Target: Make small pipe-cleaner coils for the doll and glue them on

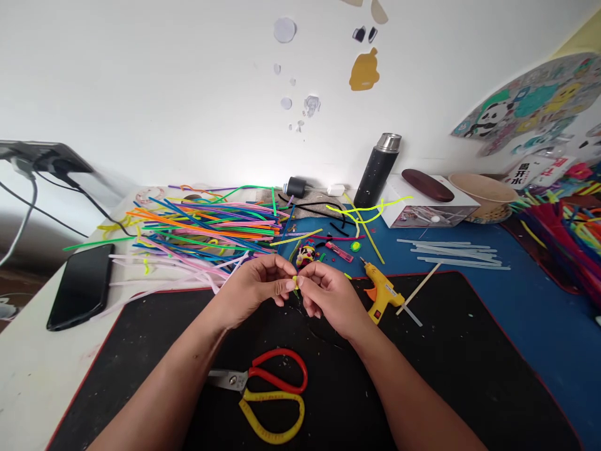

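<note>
Fingers of the left hand (256, 285) and right hand (328, 294) pinch a yellow piece (295, 281) from both sides, steadying it; scissors (270, 388) lie within reach.

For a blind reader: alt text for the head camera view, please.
The left hand and right hand pinch a small yellow piece over a black mat. Nearby lie scissors, a yellow glue gun and coloured pipe cleaners.

White wall (141, 75) behind the black flask (378, 169), yellow sticker (364, 70) above it. White desk (28, 369) far left of the flask. Blue mat (539, 300) at its base, black mat (446, 363) in front.
</note>
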`<action>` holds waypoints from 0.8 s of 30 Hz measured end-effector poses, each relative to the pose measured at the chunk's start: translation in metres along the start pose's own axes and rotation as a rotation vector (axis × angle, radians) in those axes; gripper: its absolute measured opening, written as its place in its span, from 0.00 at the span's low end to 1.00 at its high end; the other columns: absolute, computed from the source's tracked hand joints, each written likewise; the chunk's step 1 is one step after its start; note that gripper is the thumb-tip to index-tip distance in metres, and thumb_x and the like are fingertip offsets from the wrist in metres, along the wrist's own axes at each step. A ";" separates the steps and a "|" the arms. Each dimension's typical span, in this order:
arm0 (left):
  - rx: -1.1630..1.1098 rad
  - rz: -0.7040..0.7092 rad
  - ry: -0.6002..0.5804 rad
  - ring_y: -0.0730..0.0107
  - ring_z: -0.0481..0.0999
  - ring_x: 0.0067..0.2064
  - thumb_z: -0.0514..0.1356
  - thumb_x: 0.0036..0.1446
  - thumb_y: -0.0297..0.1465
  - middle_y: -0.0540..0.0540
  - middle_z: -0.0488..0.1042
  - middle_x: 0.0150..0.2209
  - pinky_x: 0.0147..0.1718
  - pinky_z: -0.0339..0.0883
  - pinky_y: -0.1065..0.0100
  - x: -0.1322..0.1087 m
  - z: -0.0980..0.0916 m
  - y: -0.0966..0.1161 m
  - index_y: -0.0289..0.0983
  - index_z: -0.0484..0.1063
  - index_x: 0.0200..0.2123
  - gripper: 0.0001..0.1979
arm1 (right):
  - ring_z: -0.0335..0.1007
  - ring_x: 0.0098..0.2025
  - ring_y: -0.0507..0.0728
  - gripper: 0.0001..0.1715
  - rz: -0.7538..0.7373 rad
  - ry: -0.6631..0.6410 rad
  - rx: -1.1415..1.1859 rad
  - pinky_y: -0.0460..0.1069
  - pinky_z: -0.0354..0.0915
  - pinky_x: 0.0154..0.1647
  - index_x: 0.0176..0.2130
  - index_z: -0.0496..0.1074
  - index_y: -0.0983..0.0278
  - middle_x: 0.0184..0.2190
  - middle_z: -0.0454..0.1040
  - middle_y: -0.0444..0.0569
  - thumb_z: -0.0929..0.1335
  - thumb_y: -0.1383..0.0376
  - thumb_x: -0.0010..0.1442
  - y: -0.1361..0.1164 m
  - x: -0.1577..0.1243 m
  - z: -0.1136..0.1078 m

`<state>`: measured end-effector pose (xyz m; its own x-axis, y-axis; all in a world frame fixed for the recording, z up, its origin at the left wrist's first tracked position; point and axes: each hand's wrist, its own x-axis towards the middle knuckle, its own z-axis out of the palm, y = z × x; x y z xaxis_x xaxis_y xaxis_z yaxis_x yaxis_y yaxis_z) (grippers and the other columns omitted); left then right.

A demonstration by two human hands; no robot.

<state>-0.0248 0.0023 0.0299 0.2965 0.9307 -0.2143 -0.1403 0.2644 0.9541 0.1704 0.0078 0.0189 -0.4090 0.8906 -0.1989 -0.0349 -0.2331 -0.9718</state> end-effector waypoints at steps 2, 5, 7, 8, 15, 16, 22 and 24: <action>-0.033 0.019 -0.001 0.72 0.77 0.29 0.79 0.50 0.39 0.50 0.79 0.31 0.30 0.73 0.70 0.000 0.000 0.000 0.36 0.81 0.42 0.20 | 0.63 0.17 0.49 0.17 0.004 0.001 0.005 0.44 0.56 0.17 0.36 0.71 0.61 0.19 0.69 0.37 0.73 0.52 0.63 0.000 0.000 0.000; -0.030 0.017 -0.026 0.71 0.77 0.29 0.78 0.51 0.38 0.48 0.80 0.31 0.31 0.74 0.70 0.000 -0.001 0.000 0.35 0.83 0.43 0.20 | 0.64 0.18 0.50 0.18 0.005 0.002 0.021 0.44 0.56 0.17 0.35 0.71 0.61 0.19 0.69 0.37 0.74 0.50 0.62 0.000 0.000 0.000; -0.024 0.016 -0.032 0.71 0.78 0.30 0.78 0.51 0.38 0.48 0.81 0.31 0.31 0.74 0.69 0.001 -0.001 0.000 0.35 0.83 0.42 0.18 | 0.64 0.18 0.50 0.19 0.003 -0.003 0.031 0.44 0.56 0.16 0.35 0.71 0.61 0.19 0.69 0.37 0.74 0.50 0.62 0.000 0.000 0.000; -0.023 0.018 -0.032 0.70 0.78 0.30 0.78 0.51 0.38 0.47 0.81 0.31 0.31 0.74 0.69 0.001 -0.001 0.000 0.35 0.84 0.41 0.18 | 0.64 0.18 0.50 0.19 0.003 -0.008 0.034 0.44 0.56 0.16 0.35 0.71 0.61 0.19 0.69 0.37 0.74 0.49 0.62 0.000 0.000 0.000; -0.032 0.074 -0.045 0.70 0.78 0.31 0.78 0.52 0.39 0.47 0.79 0.29 0.31 0.74 0.71 0.000 0.002 0.003 0.35 0.84 0.39 0.16 | 0.64 0.17 0.49 0.23 0.006 -0.008 0.068 0.44 0.56 0.16 0.36 0.72 0.62 0.19 0.69 0.38 0.75 0.46 0.60 -0.002 0.000 -0.001; -0.032 0.080 -0.045 0.71 0.78 0.31 0.78 0.52 0.38 0.47 0.79 0.29 0.31 0.74 0.71 0.000 0.002 0.003 0.35 0.84 0.38 0.15 | 0.64 0.17 0.49 0.23 0.006 -0.012 0.073 0.44 0.56 0.16 0.36 0.72 0.62 0.19 0.69 0.38 0.75 0.46 0.60 -0.002 0.000 -0.001; -0.034 0.087 -0.039 0.71 0.78 0.31 0.78 0.53 0.37 0.48 0.79 0.29 0.31 0.75 0.72 0.000 0.002 0.003 0.34 0.83 0.35 0.14 | 0.64 0.18 0.49 0.21 0.014 -0.020 0.105 0.43 0.54 0.16 0.35 0.73 0.62 0.20 0.70 0.39 0.75 0.48 0.61 -0.002 0.000 0.000; -0.031 0.100 -0.041 0.71 0.79 0.31 0.78 0.54 0.36 0.48 0.79 0.29 0.31 0.75 0.72 0.000 0.003 0.002 0.34 0.82 0.36 0.13 | 0.64 0.17 0.49 0.21 0.020 -0.021 0.125 0.43 0.54 0.16 0.35 0.73 0.62 0.19 0.70 0.38 0.75 0.48 0.61 -0.002 0.000 0.000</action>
<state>-0.0227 0.0020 0.0323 0.3176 0.9419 -0.1095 -0.2002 0.1795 0.9632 0.1709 0.0084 0.0211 -0.4298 0.8772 -0.2142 -0.1390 -0.2987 -0.9442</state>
